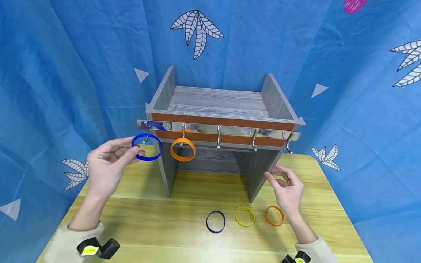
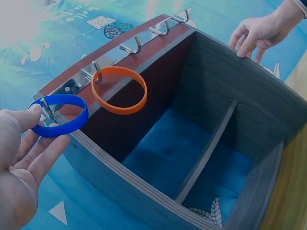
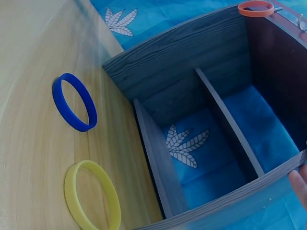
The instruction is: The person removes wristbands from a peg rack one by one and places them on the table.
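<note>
My left hand (image 1: 110, 160) pinches a blue silicone wristband (image 1: 161, 148) between thumb and fingers at the leftmost hook (image 1: 146, 128) of a metal hook rail. In the left wrist view the hook's tip shows inside the blue ring; whether the band bears on the hook I cannot tell. An orange wristband (image 2: 120, 111) hangs from the second hook (image 1: 184, 129). The rail runs along the front of a grey wooden shelf (image 1: 217, 98). My right hand (image 1: 287, 186) grips the front edge of the shelf's right side panel (image 1: 263, 171), mostly cut off in the right wrist view.
On the wooden table (image 1: 141, 219) before the shelf lie a dark blue wristband (image 1: 207, 223), a yellow wristband (image 1: 245, 225) and another orange wristband (image 1: 274, 224). Other hooks (image 1: 219, 137) stick out along the rail. A blue patterned cloth (image 1: 98, 54) surrounds the table.
</note>
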The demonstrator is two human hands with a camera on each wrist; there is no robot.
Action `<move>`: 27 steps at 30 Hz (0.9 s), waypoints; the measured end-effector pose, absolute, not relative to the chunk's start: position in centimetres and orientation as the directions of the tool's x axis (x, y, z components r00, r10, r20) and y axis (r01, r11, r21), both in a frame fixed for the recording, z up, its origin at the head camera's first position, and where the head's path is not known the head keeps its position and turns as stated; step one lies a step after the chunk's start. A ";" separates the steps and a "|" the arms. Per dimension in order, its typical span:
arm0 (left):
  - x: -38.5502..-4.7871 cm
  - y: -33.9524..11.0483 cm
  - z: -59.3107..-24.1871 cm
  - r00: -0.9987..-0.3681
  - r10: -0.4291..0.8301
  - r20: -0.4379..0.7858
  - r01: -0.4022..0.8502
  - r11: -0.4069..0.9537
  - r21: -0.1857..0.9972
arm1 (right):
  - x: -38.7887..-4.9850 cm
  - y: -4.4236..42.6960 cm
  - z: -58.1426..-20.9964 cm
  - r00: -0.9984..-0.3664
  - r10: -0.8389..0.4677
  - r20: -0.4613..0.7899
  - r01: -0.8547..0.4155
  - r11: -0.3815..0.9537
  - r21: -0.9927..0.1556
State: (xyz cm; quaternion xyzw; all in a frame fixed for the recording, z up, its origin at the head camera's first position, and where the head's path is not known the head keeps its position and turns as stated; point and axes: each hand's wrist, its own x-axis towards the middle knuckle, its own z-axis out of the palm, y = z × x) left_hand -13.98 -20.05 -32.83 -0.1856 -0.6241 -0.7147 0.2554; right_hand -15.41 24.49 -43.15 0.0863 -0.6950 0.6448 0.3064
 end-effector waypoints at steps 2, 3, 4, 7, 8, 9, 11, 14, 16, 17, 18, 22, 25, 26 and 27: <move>-13.9 -20.0 -32.7 -0.799 -0.139 0.585 0.599 -0.094 0.796 | -15.4 24.5 -43.2 -0.797 0.273 0.539 -0.518 0.150 -0.842; -13.8 -20.0 -32.6 -0.797 -0.141 0.588 0.602 -0.094 0.793 | -15.4 24.5 -43.2 -0.797 0.272 0.539 -0.519 0.149 -0.842; -13.8 -20.0 -32.5 -0.793 -0.141 0.592 0.607 -0.100 0.789 | -15.4 24.5 -43.2 -0.796 0.272 0.540 -0.520 0.149 -0.841; -13.6 -20.0 -32.4 -0.772 -0.133 0.621 0.635 -0.155 0.757 | -15.4 24.5 -43.2 -0.796 0.272 0.541 -0.519 0.153 -0.841; -13.5 -20.0 -32.4 -0.763 -0.129 0.633 0.646 -0.176 0.743 | -15.4 24.5 -43.2 -0.796 0.273 0.540 -0.518 0.153 -0.842; -13.4 -19.9 -32.4 -0.757 -0.127 0.641 0.653 -0.193 0.733 | -15.4 24.5 -43.2 -0.797 0.274 0.538 -0.516 0.153 -0.843; -13.1 -19.9 -32.5 -0.746 -0.124 0.654 0.663 -0.218 0.716 | -15.4 24.5 -43.2 -0.797 0.276 0.537 -0.514 0.156 -0.844; -12.7 -20.0 -32.8 -0.742 -0.119 0.659 0.667 -0.231 0.709 | -15.5 24.5 -43.2 -0.796 0.276 0.539 -0.516 0.158 -0.842; -12.5 -19.9 -33.1 -0.741 -0.111 0.663 0.667 -0.240 0.705 | -15.5 24.5 -43.3 -0.792 0.275 0.545 -0.520 0.163 -0.838; -12.4 -19.9 -33.2 -0.739 -0.104 0.666 0.668 -0.246 0.703 | -15.5 24.5 -43.3 -0.791 0.274 0.547 -0.522 0.162 -0.837; -12.3 -19.9 -33.4 -0.736 -0.095 0.670 0.669 -0.252 0.699 | -15.5 24.5 -43.3 -0.790 0.274 0.548 -0.524 0.161 -0.836; -11.8 -19.5 -34.2 -0.750 -0.058 0.659 0.649 -0.258 0.716 | -15.5 24.5 -43.4 -0.789 0.271 0.552 -0.530 0.156 -0.834; -11.5 -19.3 -34.9 -0.784 -0.039 0.619 0.612 -0.213 0.761 | -15.5 24.5 -43.4 -0.791 0.271 0.549 -0.530 0.145 -0.835; -11.4 -19.2 -35.1 -0.796 -0.033 0.604 0.598 -0.193 0.778 | -15.5 24.5 -43.4 -0.792 0.271 0.548 -0.530 0.142 -0.836; -11.3 -19.1 -35.4 -0.805 -0.024 0.593 0.588 -0.176 0.790 | -15.5 24.5 -43.4 -0.792 0.271 0.547 -0.529 0.140 -0.837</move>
